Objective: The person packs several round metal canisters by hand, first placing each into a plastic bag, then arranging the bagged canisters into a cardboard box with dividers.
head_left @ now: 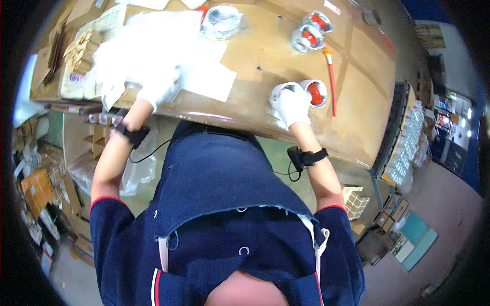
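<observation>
My right hand (292, 108), in a white glove, is closed round a round, cup-like white piece (287, 91) with a grey, dark-marked inside, close to the table's near edge. Touching its right side is a similar round piece with a red centre (316, 94). My left hand (162, 91), also gloved in white, rests at the near edge of a heap of white sheets (148, 46). Its fingers blend into the bright white and are smeared, so their grip does not show.
The brown-covered table (250, 56) bears two more red-centred round pieces (308, 38), a red-handled brush (331, 84) and a clear plastic-wrapped round thing (222, 22). Folded cardboard (81, 53) lies far left. A rack of clear-wrapped items (406, 140) stands right of the table.
</observation>
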The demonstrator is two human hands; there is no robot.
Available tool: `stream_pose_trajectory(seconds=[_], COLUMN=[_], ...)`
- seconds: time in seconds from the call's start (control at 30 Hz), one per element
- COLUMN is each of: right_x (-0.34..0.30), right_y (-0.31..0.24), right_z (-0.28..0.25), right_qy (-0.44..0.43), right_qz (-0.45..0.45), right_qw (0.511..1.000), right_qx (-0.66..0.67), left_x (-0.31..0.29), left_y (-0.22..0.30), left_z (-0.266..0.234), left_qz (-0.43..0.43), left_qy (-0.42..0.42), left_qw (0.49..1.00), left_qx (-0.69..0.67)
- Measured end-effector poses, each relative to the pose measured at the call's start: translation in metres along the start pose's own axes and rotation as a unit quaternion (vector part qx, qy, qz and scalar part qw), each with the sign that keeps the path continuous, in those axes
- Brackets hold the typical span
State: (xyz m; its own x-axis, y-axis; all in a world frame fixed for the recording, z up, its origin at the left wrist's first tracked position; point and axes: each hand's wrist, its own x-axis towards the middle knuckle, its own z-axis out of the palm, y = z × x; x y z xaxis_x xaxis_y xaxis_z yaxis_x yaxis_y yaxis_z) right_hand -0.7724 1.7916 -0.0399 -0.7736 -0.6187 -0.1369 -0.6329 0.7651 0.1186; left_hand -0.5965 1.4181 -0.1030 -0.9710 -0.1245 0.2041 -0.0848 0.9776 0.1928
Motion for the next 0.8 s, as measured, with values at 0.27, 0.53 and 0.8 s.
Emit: stream_pose_trajectory(seconds=[0.27,0.53,0.8], right_x=[-0.003,0.021,0.06], right_y=[0.004,-0.09,-0.133], right_z=[-0.024,0.01,0.016], right_qy=[-0.256,-0.276,0.129], right_qz=[0.195,0.209,-0.176], right_qw=[0.763,0.408,0.944], right_qx=[0.561,0.845,0.246], left_x=[0.045,0.028,0.066], left_y=[0.077,0.115,0.154], left_z=[-0.012,-0.004,-0.065], left_qz=[-0.275,-0.168,-0.022], left_qy=[-0.119,-0.018,0.064], left_qw=[0.863,0.881,0.976], left_qx=[-0.406,-0.441,-0.209])
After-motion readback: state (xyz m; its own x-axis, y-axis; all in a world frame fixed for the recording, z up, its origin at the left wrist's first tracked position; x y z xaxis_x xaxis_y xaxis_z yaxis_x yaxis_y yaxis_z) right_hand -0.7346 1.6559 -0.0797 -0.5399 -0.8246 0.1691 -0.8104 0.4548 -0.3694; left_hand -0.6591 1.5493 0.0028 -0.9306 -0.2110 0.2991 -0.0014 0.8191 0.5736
